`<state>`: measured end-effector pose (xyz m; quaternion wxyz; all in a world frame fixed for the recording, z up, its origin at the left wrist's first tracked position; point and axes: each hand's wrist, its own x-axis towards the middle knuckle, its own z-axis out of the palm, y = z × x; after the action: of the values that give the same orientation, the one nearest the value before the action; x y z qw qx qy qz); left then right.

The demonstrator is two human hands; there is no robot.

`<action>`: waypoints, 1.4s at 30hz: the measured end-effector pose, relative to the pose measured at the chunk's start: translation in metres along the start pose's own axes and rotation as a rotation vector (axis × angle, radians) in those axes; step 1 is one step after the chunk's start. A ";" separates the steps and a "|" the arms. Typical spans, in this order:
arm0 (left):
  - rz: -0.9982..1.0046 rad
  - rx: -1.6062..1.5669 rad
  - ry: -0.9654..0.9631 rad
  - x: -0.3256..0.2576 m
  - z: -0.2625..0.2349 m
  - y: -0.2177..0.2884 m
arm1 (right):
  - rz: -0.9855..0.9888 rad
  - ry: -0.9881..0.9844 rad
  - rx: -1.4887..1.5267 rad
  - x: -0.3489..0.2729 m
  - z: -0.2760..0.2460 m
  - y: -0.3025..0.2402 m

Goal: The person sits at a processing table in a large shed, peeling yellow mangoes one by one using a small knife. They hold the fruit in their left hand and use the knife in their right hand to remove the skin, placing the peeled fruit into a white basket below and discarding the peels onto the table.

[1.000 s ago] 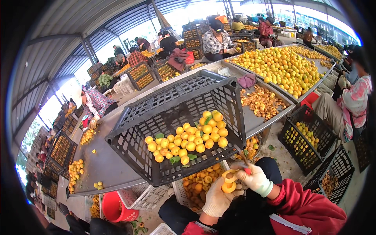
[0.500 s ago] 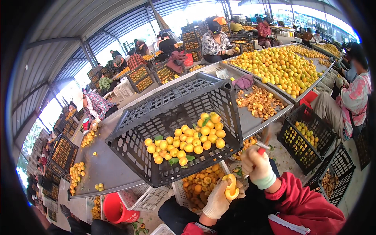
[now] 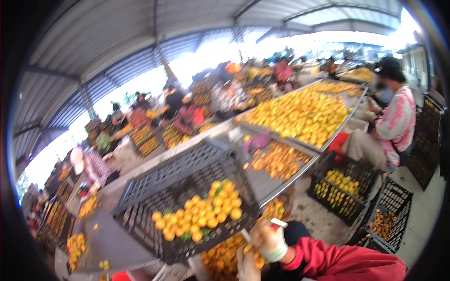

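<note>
Fingers of your left hand (image 3: 248,269) are curling around a yellow fruit (image 3: 258,259) at the lower edge; blur is hiding the exact hold. Far left, loose fruits (image 3: 76,248) are lying on the bench (image 3: 112,255). Next along, a tilted black crate (image 3: 176,165) is holding whole yellow fruits (image 3: 201,210), a few leaves among them. Your right hand (image 3: 268,241), gripping a red-handled tool (image 3: 275,227), is coming down from where it was raised half a second ago and is now meeting the left, the fruit sitting between. That is probably bringing both hands onto the same fruit; whether the tool is touching it, you cannot tell. Your view is also swinging rightward, smearing detail. Up and right, the bench is carrying cut pieces (image 3: 279,159); farther right, a second black crate (image 3: 335,206) is holding greenish-yellow fruits (image 3: 344,183), and a co-worker (image 3: 398,117) is sitting near it.
</note>
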<state>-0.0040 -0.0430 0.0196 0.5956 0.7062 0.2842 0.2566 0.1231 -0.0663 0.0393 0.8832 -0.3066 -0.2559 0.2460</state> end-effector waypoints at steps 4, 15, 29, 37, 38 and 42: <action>0.052 0.108 -0.031 0.001 0.000 0.001 | 0.096 0.030 -0.015 0.003 0.028 -0.022; -0.293 -0.457 -0.168 0.013 -0.004 -0.008 | 0.513 0.116 0.168 0.013 0.032 -0.042; 0.142 0.127 0.107 0.012 0.012 -0.036 | 0.397 0.251 0.202 0.009 0.052 -0.049; 0.150 0.305 0.194 0.009 0.022 -0.026 | 0.369 0.112 0.191 0.002 0.044 -0.035; 0.036 0.218 0.153 0.006 0.022 -0.005 | 0.354 0.105 0.198 0.000 0.042 -0.033; 0.098 0.038 0.095 0.011 0.021 -0.031 | 0.314 0.070 0.160 -0.004 0.036 -0.024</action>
<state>0.0158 -0.0461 -0.0143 0.5547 0.7173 0.2822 0.3132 0.1044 -0.0702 0.0785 0.8637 -0.2800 -0.1536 0.3898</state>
